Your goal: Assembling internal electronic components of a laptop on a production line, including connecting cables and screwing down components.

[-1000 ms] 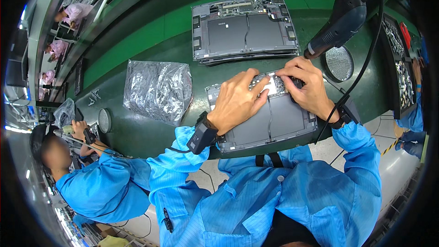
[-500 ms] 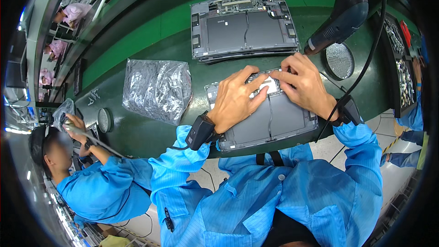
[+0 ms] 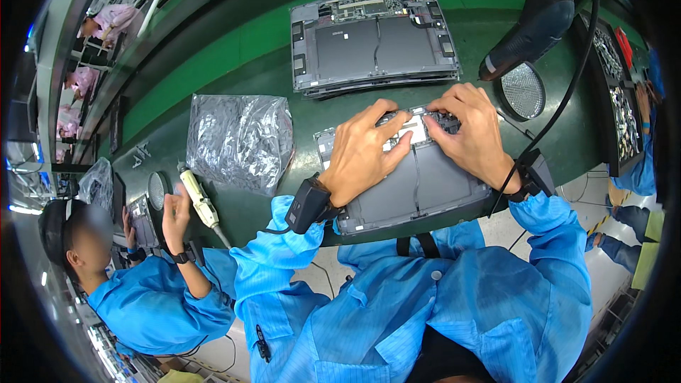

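Note:
An opened laptop base (image 3: pixel 397 195), dark grey with a wide flat battery and a thin cable down its middle, lies at the table's near edge. My left hand (image 3: pixel 365 149) grips its upper left part, thumb and forefinger bent around a silver metal plate (image 3: pixel 417 130) on the circuit board. At the far right rim, my right hand (image 3: pixel 477 128) holds the base, fingers curled along the edge and thumb over the board. Both palms hide much of the board. Beyond stands a stack of similar laptop bases (image 3: pixel 383 42).
A clear plastic bag (image 3: pixel 240 142) of dark parts lies left. On the right are a round metal dish (image 3: pixel 523 92), a dark handheld tool (image 3: pixel 528 32), its hanging cable (image 3: pixel 578 81) and a parts tray (image 3: pixel 624 113). A co-worker (image 3: pixel 156 298) sits left beside an electric screwdriver (image 3: pixel 200 198).
My right thumb and forefinger have drawn rightward, away from the silver plate. My left hand stays nearly in place. The co-worker has let go of the screwdriver, which now lies on the table.

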Motion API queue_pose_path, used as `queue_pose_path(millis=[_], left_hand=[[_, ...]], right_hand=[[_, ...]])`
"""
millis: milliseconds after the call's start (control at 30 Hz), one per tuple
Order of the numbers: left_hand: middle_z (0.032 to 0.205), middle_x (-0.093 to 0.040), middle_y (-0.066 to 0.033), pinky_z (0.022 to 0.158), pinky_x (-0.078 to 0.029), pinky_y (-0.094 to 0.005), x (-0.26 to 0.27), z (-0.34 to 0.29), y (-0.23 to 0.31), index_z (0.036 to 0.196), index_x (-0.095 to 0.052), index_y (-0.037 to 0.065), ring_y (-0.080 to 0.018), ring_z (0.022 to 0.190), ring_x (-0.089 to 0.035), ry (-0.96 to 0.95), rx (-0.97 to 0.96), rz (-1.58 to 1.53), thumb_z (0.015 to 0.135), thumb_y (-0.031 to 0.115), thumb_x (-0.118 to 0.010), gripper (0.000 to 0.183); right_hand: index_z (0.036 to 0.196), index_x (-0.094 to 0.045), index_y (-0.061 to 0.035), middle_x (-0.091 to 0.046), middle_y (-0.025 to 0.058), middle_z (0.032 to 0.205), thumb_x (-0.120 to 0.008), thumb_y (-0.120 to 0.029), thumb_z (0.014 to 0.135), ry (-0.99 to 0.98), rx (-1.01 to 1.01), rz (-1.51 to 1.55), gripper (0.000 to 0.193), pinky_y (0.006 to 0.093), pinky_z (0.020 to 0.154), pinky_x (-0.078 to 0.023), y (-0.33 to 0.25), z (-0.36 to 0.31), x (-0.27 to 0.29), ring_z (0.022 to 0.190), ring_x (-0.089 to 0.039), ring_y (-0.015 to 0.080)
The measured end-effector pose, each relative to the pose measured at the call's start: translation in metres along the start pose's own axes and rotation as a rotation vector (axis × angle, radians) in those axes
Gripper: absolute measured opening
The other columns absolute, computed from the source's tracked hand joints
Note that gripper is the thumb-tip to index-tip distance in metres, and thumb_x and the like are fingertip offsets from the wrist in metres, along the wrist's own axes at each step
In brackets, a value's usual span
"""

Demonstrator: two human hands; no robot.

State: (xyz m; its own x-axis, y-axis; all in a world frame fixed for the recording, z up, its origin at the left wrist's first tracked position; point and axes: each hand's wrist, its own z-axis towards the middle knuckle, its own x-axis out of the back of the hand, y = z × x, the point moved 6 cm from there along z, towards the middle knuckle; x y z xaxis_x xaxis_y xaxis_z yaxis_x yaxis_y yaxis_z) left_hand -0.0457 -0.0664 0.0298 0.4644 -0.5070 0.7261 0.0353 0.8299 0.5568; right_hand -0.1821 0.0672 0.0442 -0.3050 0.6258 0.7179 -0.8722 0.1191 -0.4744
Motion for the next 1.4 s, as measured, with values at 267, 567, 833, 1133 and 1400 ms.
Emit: queue_pose_path(millis=[267,567,833,1133,1400], left_hand=[[0.117,-0.073,-0.0128,0.078,-0.063,-0.0437,0.0,0.001,0.0,0.118,-0.081,0.007,-0.0366,0.093,-0.078,0.031,-0.032,0.007,0.089,0.013,-0.084,0.029],[0.118,-0.073,-0.0131,0.082,-0.063,-0.0451,0.001,0.0,-0.002,0.117,-0.081,0.007,-0.0376,0.099,-0.077,0.013,-0.003,-0.019,0.092,0.015,-0.082,0.027],[0.118,-0.072,-0.0128,0.082,-0.062,-0.0455,0.001,-0.001,-0.003,0.116,-0.08,0.006,-0.038,0.097,-0.077,0.021,-0.005,-0.014,0.092,0.016,-0.082,0.026],[0.118,-0.072,-0.0132,0.08,-0.062,-0.0458,0.0,0.0,-0.003,0.117,-0.08,0.006,-0.0391,0.094,-0.076,0.018,-0.005,-0.035,0.092,0.016,-0.082,0.027],[0.119,-0.072,-0.0132,0.08,-0.062,-0.0466,0.001,-0.002,-0.003,0.117,-0.08,0.005,-0.0393,0.093,-0.076,0.019,-0.005,-0.029,0.093,0.016,-0.082,0.027]], right_hand=[[0.097,-0.076,-0.0061,-0.066,0.0067,0.089,-0.083,-0.007,0.082,-0.022,-0.132,0.035,0.017,0.0424,0.082,-0.044,-0.002,-0.005,-0.012,0.09,-0.065,0.0278],[0.097,-0.074,-0.007,-0.064,0.0063,0.091,-0.081,-0.007,0.083,0.012,-0.145,0.027,0.016,0.0417,0.084,-0.043,-0.006,-0.005,-0.015,0.092,-0.063,0.027],[0.099,-0.079,-0.0064,-0.066,0.0063,0.091,-0.083,-0.009,0.083,0.034,-0.088,-0.098,0.016,0.0409,0.083,-0.042,-0.009,-0.004,-0.007,0.092,-0.063,0.0267],[0.098,-0.079,-0.0071,-0.068,0.0073,0.097,-0.081,-0.008,0.084,-0.01,-0.219,0.031,0.014,0.0414,0.085,-0.041,-0.007,-0.007,-0.016,0.093,-0.064,0.0273],[0.117,-0.067,0.0024,-0.059,0.0136,0.116,-0.063,0.009,0.088,0.069,-0.12,0.465,0.03,0.0364,0.084,-0.06,-0.014,0.001,0.0,0.1,-0.061,0.0209]])
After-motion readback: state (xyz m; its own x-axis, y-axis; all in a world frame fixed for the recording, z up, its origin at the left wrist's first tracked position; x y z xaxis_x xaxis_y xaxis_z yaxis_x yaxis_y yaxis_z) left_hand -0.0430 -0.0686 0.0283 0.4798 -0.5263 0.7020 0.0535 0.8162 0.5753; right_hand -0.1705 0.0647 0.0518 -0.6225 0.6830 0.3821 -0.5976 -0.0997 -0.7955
